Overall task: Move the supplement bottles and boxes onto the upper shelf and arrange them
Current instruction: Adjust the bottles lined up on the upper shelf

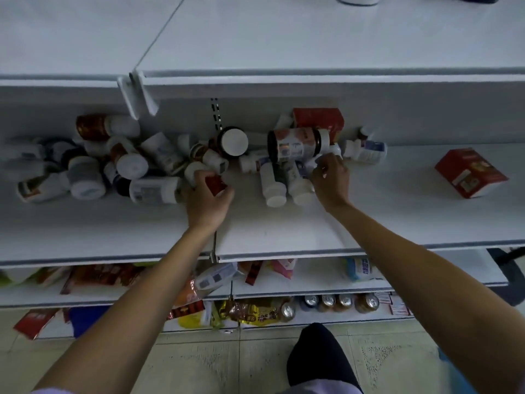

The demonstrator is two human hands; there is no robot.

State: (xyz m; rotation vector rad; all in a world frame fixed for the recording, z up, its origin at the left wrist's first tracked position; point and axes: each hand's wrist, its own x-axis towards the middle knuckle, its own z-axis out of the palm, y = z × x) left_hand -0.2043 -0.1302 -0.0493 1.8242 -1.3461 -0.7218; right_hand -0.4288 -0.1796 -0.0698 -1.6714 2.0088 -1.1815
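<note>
two hands at the shelf [369, 223] heap: left hand [208, 200] curls round a red-labelled bottle [215, 183] lying cap toward back-left; right hand [331, 180] pinches a small white bottle [335, 150]. two boxes: red box [318, 120] behind, second red box [470, 173] far right.

Arms outstretched; left hand [208, 196] and right hand [331, 179] curl their fingers.

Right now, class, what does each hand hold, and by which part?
The left hand grips a red-labelled bottle round its body. The right hand pinches a small white bottle; its fingers hide which part.
</note>
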